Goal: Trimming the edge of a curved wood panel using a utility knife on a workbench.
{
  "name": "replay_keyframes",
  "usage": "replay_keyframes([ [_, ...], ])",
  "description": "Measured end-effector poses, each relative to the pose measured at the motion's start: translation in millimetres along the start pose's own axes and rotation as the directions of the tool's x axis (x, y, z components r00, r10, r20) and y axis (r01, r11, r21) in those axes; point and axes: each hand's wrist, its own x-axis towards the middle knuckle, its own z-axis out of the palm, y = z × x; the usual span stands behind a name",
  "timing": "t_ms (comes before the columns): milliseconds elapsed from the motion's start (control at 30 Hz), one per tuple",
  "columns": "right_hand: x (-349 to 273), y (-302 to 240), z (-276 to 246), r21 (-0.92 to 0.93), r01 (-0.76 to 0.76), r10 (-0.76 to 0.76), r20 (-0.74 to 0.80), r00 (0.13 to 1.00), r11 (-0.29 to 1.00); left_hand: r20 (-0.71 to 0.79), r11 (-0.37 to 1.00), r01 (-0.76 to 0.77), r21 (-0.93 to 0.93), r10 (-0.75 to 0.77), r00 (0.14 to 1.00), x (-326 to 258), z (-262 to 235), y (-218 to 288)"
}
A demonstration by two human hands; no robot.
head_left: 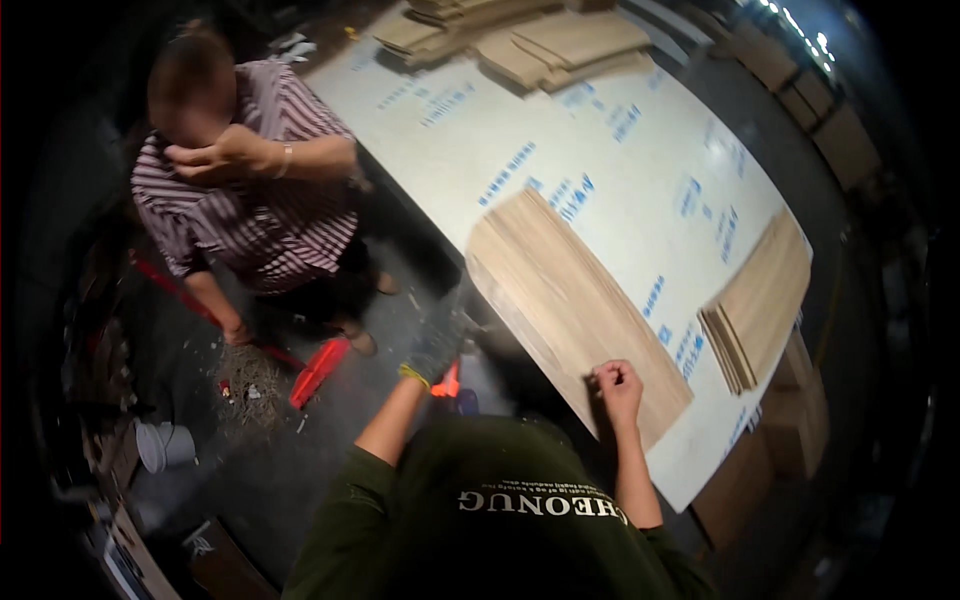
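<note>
A wood-grain board [560, 300] with rounded far corners lies along the left edge of the white-covered table [660, 180]. My bare right hand [620, 390] is over its near part, fingers curled together in a pinch; what they hold, if anything, is too small to make out. My left hand [438, 340], in a dark glove with a yellow cuff, reaches beside the table's left edge, next to the board. Its fingers are dark and blurred, so their grip does not show. Just below the glove is a bright orange object [447, 380] of unclear kind.
Stacked boards lie at the table's right [765, 300] and far end [560, 45]. At the left stands a person in a striped shirt [270, 190], near a red dustpan [320, 372] and a debris pile [250, 385]. A white bucket [165, 446] and cardboard boxes [790, 410] stand around.
</note>
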Motion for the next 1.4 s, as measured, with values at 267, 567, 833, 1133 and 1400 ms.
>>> replay_keyframes([
  [267,-62,124,-92,-0.663,-0.201,-0.007,-0.297,0.955,0.721,-0.069,0.888,-0.026,0.459,0.064,0.996,62,-4,-26],
  [567,-89,115,-84,-0.676,-0.313,0.076,-0.357,0.931,0.667,-0.083,0.947,-0.107,0.302,0.138,0.987,82,42,-55],
  [833,-73,104,-90,-0.676,-0.297,0.059,-0.351,0.935,0.674,0.164,0.811,-0.205,0.547,0.136,0.977,-36,151,-8],
  [1133,-19,122,-155,-0.594,0.088,-0.111,-0.003,0.994,0.8,-0.17,0.968,-0.054,0.246,0.098,0.981,13,108,-77],
  [1400,-58,121,-137,-0.574,0.21,-0.301,-0.065,0.951,0.791,-0.143,0.994,0.037,0.1,-0.023,0.989,68,100,-55],
])
